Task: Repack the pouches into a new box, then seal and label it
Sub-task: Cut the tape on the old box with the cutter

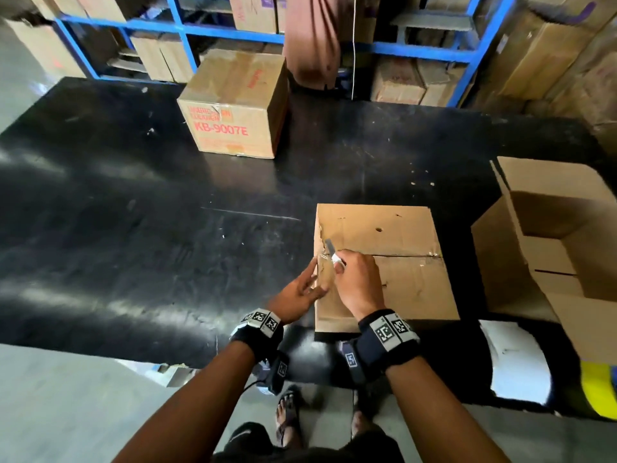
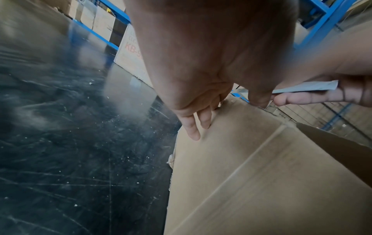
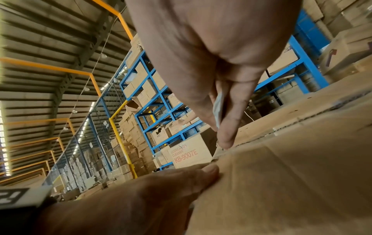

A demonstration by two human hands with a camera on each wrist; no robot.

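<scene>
A closed brown box (image 1: 404, 235) with a taped centre seam lies near the front edge of the black table (image 1: 133, 212). My right hand (image 1: 347, 272) pinches a small grey blade (image 1: 330, 246) with a white wrap, its tip at the left end of the seam. In the right wrist view the blade (image 3: 218, 111) sits between thumb and finger of my right hand (image 3: 223, 120). My left hand (image 1: 309, 284) rests with straight fingers on the box's left side; its fingers (image 2: 194, 127) lie flat on the cardboard (image 2: 251, 167). No pouches are visible.
An open, empty brown box (image 1: 551, 235) stands at the right with its flaps up. A sealed carton marked KB-9007E (image 1: 233, 108) sits at the table's far side. Blue racks (image 1: 187, 28) full of cartons stand behind. White sheets (image 1: 514, 359) lie at the front right.
</scene>
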